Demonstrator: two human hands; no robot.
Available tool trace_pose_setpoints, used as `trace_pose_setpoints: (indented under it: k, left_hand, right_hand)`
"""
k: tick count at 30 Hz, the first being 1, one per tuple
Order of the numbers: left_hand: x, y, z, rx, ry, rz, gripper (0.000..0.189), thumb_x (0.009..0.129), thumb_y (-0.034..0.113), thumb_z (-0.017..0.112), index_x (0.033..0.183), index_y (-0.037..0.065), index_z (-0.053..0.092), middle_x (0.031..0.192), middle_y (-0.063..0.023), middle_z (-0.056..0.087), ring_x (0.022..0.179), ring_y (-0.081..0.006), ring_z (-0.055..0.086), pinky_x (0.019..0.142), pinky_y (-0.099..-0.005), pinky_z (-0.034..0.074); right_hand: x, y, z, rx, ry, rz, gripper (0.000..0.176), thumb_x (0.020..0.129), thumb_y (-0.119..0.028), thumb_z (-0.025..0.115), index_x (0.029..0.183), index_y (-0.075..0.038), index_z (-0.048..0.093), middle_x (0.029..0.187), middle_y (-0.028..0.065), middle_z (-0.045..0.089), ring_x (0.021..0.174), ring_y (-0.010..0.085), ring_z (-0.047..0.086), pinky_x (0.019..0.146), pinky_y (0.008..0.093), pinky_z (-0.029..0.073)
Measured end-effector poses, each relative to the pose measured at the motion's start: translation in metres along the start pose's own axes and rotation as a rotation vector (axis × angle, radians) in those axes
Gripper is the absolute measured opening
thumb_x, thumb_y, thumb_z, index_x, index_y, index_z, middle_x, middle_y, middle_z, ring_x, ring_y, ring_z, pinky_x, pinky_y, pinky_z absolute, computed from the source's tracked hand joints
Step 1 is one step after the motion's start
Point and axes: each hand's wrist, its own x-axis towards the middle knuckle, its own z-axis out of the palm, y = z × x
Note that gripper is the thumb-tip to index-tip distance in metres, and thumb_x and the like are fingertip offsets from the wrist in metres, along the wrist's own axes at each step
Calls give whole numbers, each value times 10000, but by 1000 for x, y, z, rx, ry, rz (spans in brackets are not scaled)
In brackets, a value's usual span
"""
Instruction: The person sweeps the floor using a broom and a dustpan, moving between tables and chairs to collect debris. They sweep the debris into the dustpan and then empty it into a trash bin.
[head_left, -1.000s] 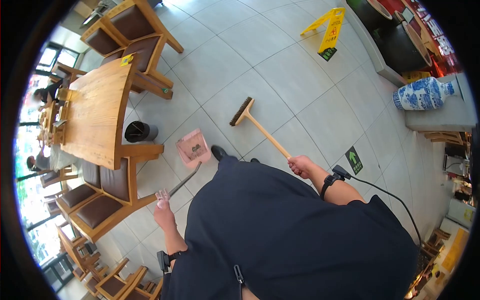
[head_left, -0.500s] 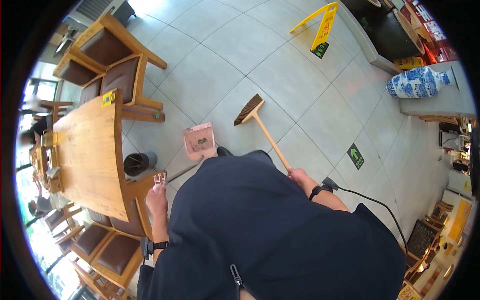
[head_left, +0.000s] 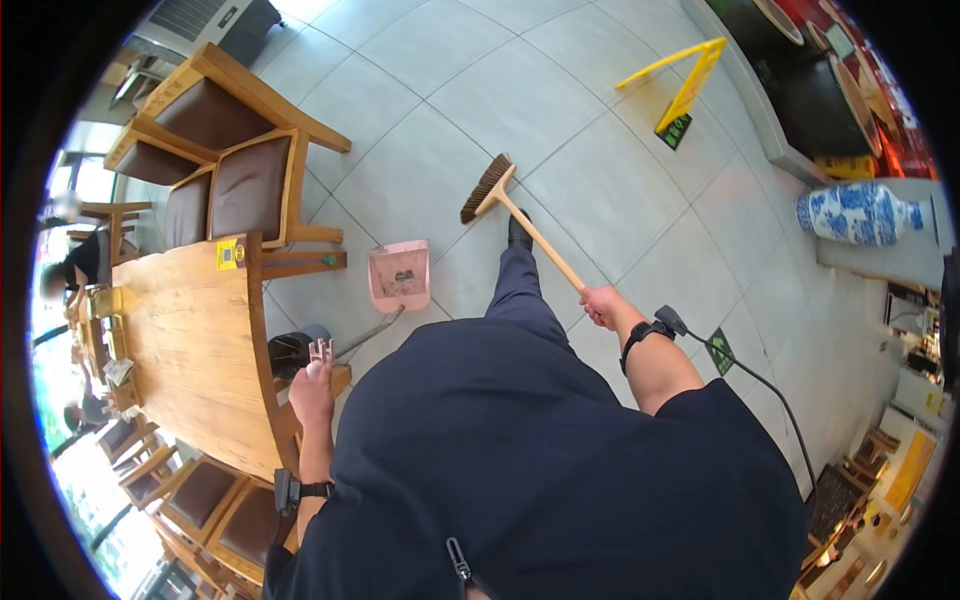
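Note:
My right hand (head_left: 606,306) is closed around the end of a wooden broom handle. The broom (head_left: 545,248) slants up and left, its dark bristles over the grey tiles. My left hand (head_left: 313,390) is closed on the top of the dustpan's handle, where a pale pink clip-like end sticks up. The pink dustpan (head_left: 399,302) lies on the floor left of my leg, with a few small dark bits in it. A grey pole runs from the pan down toward my left hand. The bristles are up and right of the pan, apart from it.
A wooden table (head_left: 190,350) and chairs (head_left: 250,190) stand at the left, with a dark bin (head_left: 290,352) beside the table. A yellow floor sign (head_left: 692,88) stands upper right, near a blue-and-white vase (head_left: 858,214). People sit at the far left.
A leg has stepped forward beside the broom. The view has shifted, and the broom head sits slightly higher and further left. My right hand has moved up a little with the handle.

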Motion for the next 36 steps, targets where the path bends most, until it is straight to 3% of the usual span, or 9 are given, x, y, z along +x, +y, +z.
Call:
trace_pose_setpoints:
  k: [5,14,17,20,23,24,25,29,36]
  left_hand:
    - [27,55,-3,-51,43,-115,335,778,312,652,806,-18,607,769,-190,623,733,-334,610,657,-406,457]
    - [73,146,-18,-79,107,-239,321,783,295,662,828,-19,612,751,-174,629,689,-295,617,641,-377,466]
    - [88,159,-24,-166,110,-252,329,780,300,666,822,-21,609,744,-172,627,680,-293,611,635,-373,463]
    - [115,162,-26,-177,106,-280,334,777,306,666,804,-21,604,730,-173,620,670,-298,603,625,-375,457]
    - [146,165,-31,-218,60,-262,332,778,304,659,795,-23,602,730,-180,617,672,-301,603,620,-382,454]
    - [159,166,-33,-230,56,-258,332,778,304,659,795,-23,602,730,-180,617,672,-301,603,620,-382,454]
    - [173,167,-32,-199,40,-240,335,776,306,656,794,-24,602,733,-185,616,677,-309,603,623,-384,455]
    - [209,163,-22,-190,4,-190,335,767,321,655,798,-9,603,729,-190,607,694,-350,599,625,-394,457]
    - [251,173,-41,-163,-51,-147,355,760,345,660,750,1,574,703,-190,595,666,-355,590,603,-393,460]
  right_hand:
    - [27,-121,-20,-91,-68,-26,317,919,-322,464,743,-66,522,513,-35,435,388,55,364,352,192,311]
    - [64,-349,51,-92,-112,-168,259,897,-198,477,676,-64,487,501,3,425,373,83,363,323,206,260]
    - [76,-353,56,-152,-147,-195,322,896,-231,442,628,-65,508,472,32,443,359,124,380,317,263,288]
    - [121,-282,19,-735,-203,-495,364,881,-297,455,593,-78,488,473,36,447,387,157,427,360,329,324]
    - [60,-233,-5,-348,-48,-172,349,852,-319,479,680,-30,573,571,93,562,469,204,525,481,385,430]
    - [90,-198,-25,-665,-92,-536,304,839,-269,490,705,-14,590,548,76,522,417,186,470,396,346,381]
    - [52,-210,-21,-510,26,-361,298,825,-265,516,734,0,619,583,86,548,468,183,499,440,345,401]
    - [31,-247,6,-452,101,-243,324,824,-267,535,725,30,619,641,100,575,588,194,547,521,349,415]
    - [90,-389,72,-296,56,-157,220,832,-228,505,743,-42,582,522,48,465,372,145,395,336,308,295]
